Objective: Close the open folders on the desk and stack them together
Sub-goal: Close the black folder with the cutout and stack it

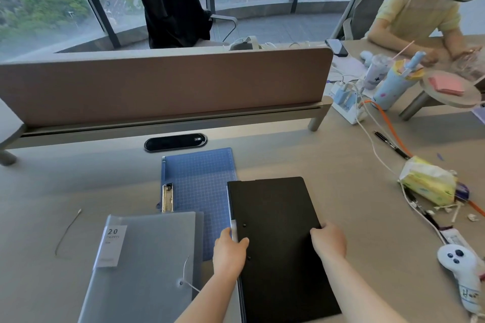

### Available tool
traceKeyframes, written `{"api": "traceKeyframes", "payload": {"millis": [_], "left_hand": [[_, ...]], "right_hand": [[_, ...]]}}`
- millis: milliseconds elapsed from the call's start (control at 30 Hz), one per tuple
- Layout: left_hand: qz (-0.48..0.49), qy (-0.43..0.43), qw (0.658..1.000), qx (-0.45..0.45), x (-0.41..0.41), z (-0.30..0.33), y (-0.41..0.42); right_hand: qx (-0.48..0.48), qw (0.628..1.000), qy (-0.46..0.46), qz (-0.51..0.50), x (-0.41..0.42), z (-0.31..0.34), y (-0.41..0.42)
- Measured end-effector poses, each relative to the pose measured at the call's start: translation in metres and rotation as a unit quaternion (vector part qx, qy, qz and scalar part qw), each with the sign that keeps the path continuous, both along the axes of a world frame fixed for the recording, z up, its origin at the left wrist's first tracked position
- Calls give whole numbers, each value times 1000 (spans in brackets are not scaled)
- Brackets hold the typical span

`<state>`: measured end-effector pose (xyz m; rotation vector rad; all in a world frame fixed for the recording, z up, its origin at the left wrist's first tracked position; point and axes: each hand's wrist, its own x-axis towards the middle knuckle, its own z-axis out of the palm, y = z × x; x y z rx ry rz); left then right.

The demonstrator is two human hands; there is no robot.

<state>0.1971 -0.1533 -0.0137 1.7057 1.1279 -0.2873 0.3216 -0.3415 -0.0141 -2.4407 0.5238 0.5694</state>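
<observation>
The black folder lies closed on the counter, gripped at its left edge by the left hand and at its right edge by the right hand. Just left lie an open blue folder and a grey folder overlapping it.

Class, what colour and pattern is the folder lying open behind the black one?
The open folder is blue with a fine pale grid, seen best in the head view.
</observation>
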Motion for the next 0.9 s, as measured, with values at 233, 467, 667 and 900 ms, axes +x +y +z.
{"api": "traceKeyframes", "payload": {"millis": [233, 467, 667, 900], "left_hand": [[58, -1, 995, -87, 5, -3, 7], [110, -39, 981, -157, 3, 4, 17], [115, -93, 977, -154, -10, 17, 37], [169, -159, 954, -190, -35, 45, 82]], "right_hand": [[37, 997, 24, -66, 9, 4, -5], [86, 989, 56, -106, 11, 8, 0], [143, 984, 34, -104, -3, 13, 14], [230, 969, 25, -83, -16, 39, 58]]}}
